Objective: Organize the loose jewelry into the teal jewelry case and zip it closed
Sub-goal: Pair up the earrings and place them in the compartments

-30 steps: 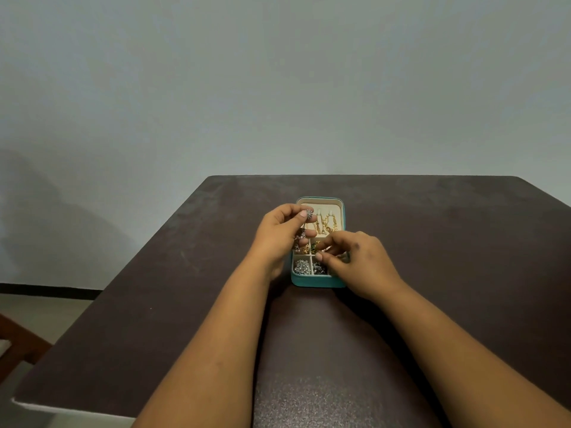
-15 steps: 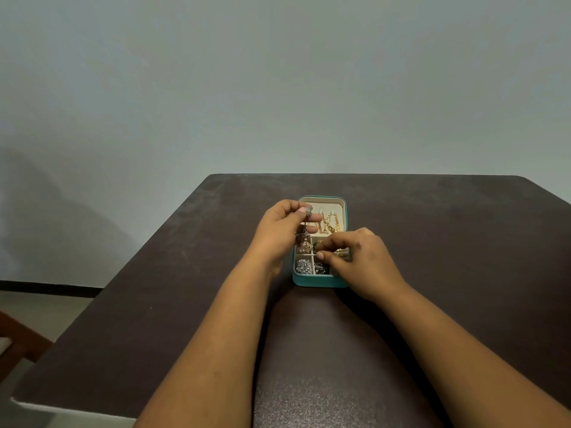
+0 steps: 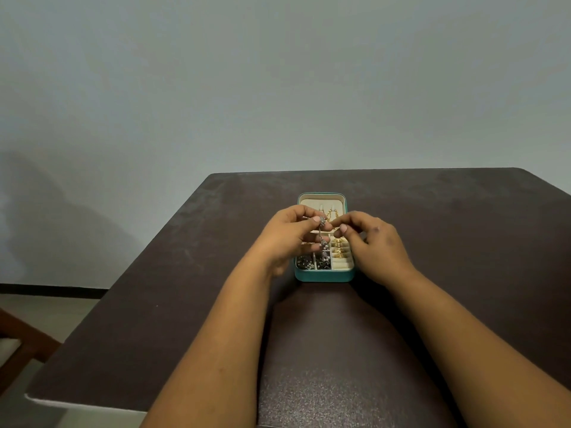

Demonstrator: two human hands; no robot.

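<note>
Over open teal case (image 3: 324, 275) mid-surface (image 3: 154, 288): left hand (image 3: 285, 239) fingers pinching top of dangling silver chain (image 3: 322, 239); right hand (image 3: 375, 242) fingers curled, pinching near same end; risks tangling, snagging gold rings (image 3: 339, 248), slipping into wrong compartment.

A shiny silver metal chain (image 3: 321, 239) is pinched; below it, a matt teal case (image 3: 324, 275), cream-lined, on a dull dark table (image 3: 185, 273).

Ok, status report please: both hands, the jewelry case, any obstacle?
Left hand pinches silver dangling earring above open teal jewelry case. Right hand pinches at its top. Case unzipped. Nothing in the way.
</note>
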